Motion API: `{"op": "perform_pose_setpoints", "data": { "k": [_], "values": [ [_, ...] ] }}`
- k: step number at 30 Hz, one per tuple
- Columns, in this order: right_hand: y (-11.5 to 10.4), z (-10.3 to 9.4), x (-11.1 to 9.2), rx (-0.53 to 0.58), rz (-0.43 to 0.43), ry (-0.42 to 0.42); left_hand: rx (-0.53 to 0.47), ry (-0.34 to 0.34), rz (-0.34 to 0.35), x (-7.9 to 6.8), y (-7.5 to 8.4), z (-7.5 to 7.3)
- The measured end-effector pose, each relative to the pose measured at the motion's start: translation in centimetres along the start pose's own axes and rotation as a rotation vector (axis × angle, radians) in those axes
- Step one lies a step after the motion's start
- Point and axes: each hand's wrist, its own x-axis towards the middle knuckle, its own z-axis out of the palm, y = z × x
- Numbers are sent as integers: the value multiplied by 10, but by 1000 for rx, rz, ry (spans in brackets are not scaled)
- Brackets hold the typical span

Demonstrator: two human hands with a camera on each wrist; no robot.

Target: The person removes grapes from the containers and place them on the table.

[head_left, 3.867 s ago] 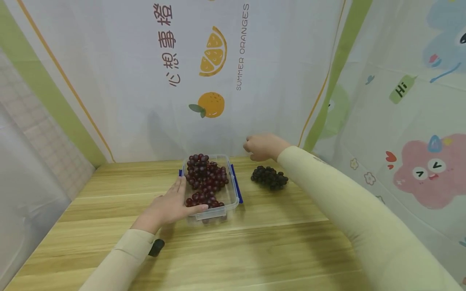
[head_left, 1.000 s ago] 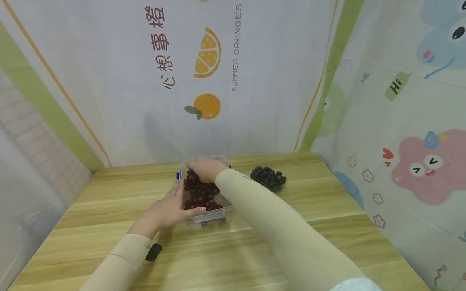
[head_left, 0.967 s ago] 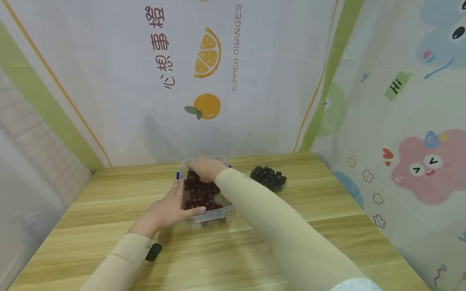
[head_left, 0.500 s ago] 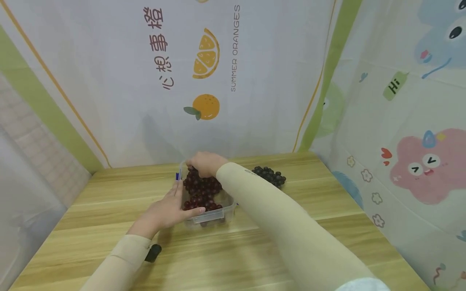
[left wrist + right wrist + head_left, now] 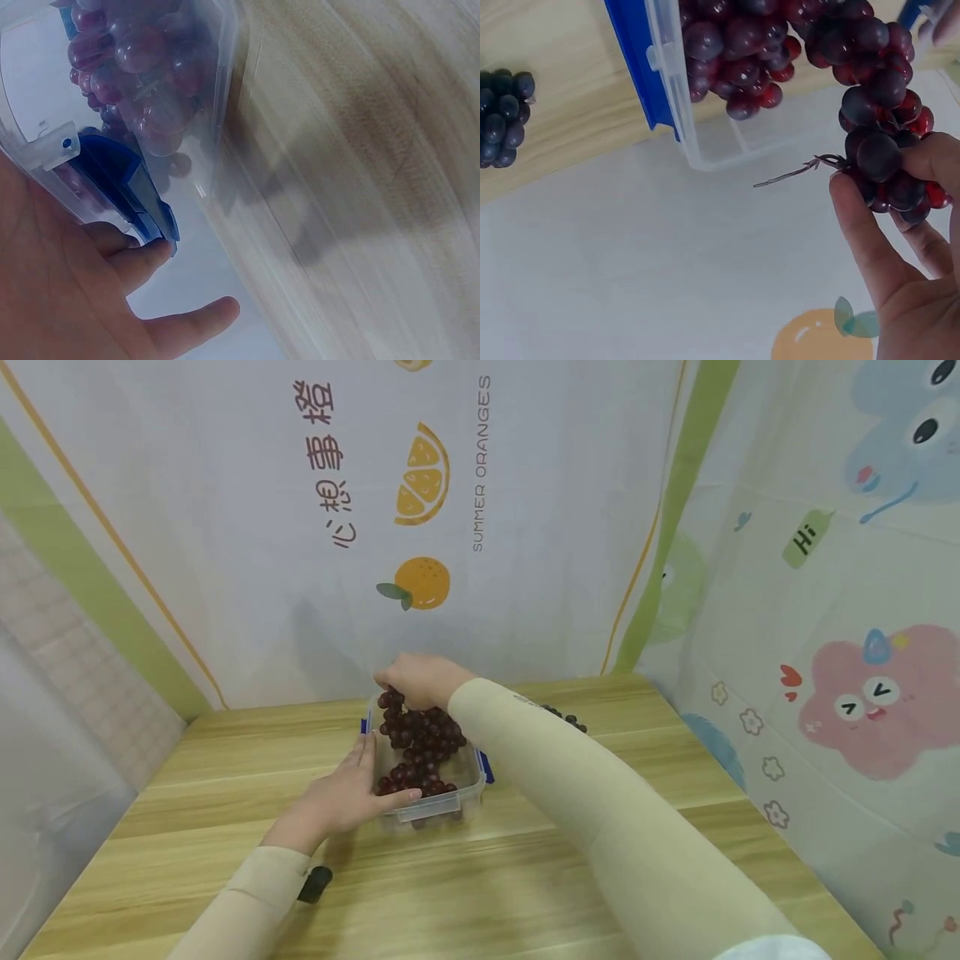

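Note:
A clear plastic food box [image 5: 429,807] with blue side latches [image 5: 124,180] holds bunches of dark red grapes [image 5: 416,772]. My right hand [image 5: 422,681] is over the back of the box. Between thumb and fingers it pinches the end of a red grape bunch [image 5: 877,97], a thin stem sticking out beside the fingertips. The lower part of that bunch hangs among the other grapes. My left hand [image 5: 337,797] lies along the box's left side, fingers extended and thumb across the front rim. In the left wrist view, one fingertip touches the blue latch.
A bunch of black grapes [image 5: 504,116] lies on the wooden table [image 5: 525,877] right of the box, mostly hidden behind my right sleeve in the head view. A white printed cloth [image 5: 247,568] hangs behind the table. A dark object [image 5: 315,884] shows beside my left cuff.
My right hand came from above the black grapes to the box, then reached into the red grapes. Over the last second it has lifted one bunch's end upward. My left hand has stayed put.

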Motion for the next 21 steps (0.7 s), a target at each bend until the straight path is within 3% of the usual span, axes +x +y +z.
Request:
{"op": "perform_pose_setpoints", "data": {
  "k": [21],
  "values": [
    [17, -60, -34, -22, 2, 154, 11, -11, -18, -2, 3, -2]
  ]
}}
